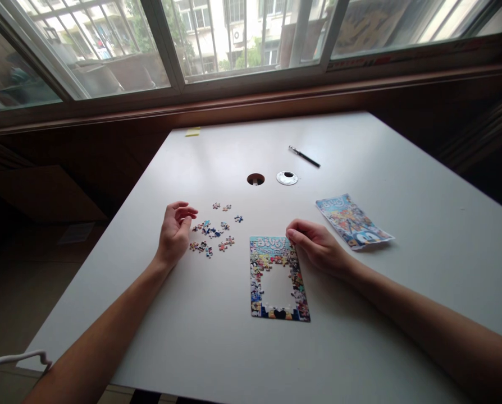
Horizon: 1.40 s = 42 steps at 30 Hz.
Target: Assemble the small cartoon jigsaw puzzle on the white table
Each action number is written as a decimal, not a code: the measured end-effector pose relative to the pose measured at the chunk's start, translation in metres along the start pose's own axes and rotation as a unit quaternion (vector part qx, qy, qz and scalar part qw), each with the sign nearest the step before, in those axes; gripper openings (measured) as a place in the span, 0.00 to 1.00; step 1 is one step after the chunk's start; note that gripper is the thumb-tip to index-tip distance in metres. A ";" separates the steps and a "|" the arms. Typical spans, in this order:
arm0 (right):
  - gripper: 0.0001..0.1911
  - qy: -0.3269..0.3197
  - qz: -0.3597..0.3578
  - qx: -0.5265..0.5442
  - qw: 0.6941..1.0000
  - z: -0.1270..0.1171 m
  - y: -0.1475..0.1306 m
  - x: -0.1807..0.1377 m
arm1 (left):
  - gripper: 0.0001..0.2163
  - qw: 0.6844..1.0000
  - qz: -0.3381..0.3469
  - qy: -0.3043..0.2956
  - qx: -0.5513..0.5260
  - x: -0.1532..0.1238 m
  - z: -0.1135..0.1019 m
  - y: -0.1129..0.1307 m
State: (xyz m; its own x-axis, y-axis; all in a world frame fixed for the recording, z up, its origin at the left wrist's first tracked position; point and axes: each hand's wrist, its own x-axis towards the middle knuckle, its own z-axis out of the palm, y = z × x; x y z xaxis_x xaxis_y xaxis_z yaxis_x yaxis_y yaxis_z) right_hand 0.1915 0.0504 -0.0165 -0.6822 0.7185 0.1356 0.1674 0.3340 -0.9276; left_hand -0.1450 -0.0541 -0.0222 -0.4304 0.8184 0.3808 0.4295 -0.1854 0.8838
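A partly assembled jigsaw puzzle [257, 275] lies flat on the white table, its border joined around a bare gap in the middle. At its top right corner is my right hand [318, 247], fingers closed with thumb and forefinger pinched on the edge. To the left, loose jigsaw pieces [211, 231] lie scattered in a small group. Beside them my left hand [175, 233] rests on its side, fingers loosely bent and apart, holding nothing that I can see. A creased picture sheet [354, 220] with a similar colourful print lies beyond my right hand.
The white table [217, 348] has a round cable hole [255, 179] with a silver ring-shaped cover [287, 178] next to it. A black pen [304, 156] lies farther back. A yellow note [192, 132] sits at the far edge, and a white cable [15, 358] crosses the near left corner.
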 end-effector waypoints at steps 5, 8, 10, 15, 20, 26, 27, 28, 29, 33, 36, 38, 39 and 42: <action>0.14 0.000 0.001 -0.010 1.000 0.000 0.000 0.001 | 0.08 0.976 0.053 -0.019 0.210 0.006 -0.017 0.006; 0.15 -0.002 0.001 -0.011 1.000 0.001 -0.001 0.001 | 0.07 0.930 0.119 -0.075 0.339 0.010 -0.028 0.011; 0.14 -0.002 0.002 -0.013 1.000 0.001 -0.001 0.001 | 0.07 0.906 0.143 -0.108 0.384 0.012 -0.033 0.014; 0.14 -0.002 0.006 -0.017 1.000 0.001 0.000 0.001 | 0.07 0.882 0.137 -0.139 0.428 0.012 -0.038 0.015; 0.15 -0.003 0.007 -0.015 1.000 0.001 0.001 0.001 | 0.09 0.888 0.129 -0.149 0.416 0.012 -0.039 0.008; 0.15 -0.003 0.002 -0.019 1.000 0.001 0.001 0.001 | 0.07 0.910 0.114 -0.161 0.365 0.013 -0.038 0.001; 0.15 -0.004 0.001 -0.019 1.000 0.001 0.001 0.001 | 0.07 0.912 0.112 -0.162 0.360 0.013 -0.038 0.001; 0.15 -0.004 0.000 -0.020 1.000 0.001 0.000 0.001 | 0.07 0.913 0.109 -0.163 0.357 0.013 -0.037 0.001; 0.15 -0.004 0.000 -0.020 1.000 0.001 -0.001 0.001 | 0.06 0.914 0.105 -0.165 0.355 0.013 -0.037 0.002; 0.15 -0.002 0.002 -0.021 1.000 0.002 -0.003 0.001 | 0.06 0.913 0.099 -0.171 0.356 0.013 -0.037 0.005; 0.15 0.000 0.005 -0.023 1.000 0.003 -0.003 0.001 | 0.08 0.914 0.101 -0.195 0.342 0.015 -0.043 0.009; 0.15 0.001 0.003 -0.027 1.000 0.002 -0.004 0.001 | 0.10 0.915 0.093 -0.234 0.314 0.018 -0.050 0.014; 0.15 0.000 0.001 -0.029 1.000 0.002 -0.004 0.001 | 0.10 0.915 0.088 -0.258 0.298 0.019 -0.053 0.016; 0.15 0.000 -0.002 -0.030 1.000 0.001 -0.004 0.001 | 0.10 0.913 0.095 -0.274 0.287 0.021 -0.060 0.018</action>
State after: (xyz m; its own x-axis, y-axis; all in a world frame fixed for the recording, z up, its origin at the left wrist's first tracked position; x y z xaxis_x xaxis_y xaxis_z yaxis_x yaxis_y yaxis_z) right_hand 0.1893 0.0488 -0.0135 -0.6831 0.7171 0.1384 0.2074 0.3722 -0.9047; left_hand -0.1945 -0.0727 0.0180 0.0896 0.9797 0.1795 0.8676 -0.1653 0.4690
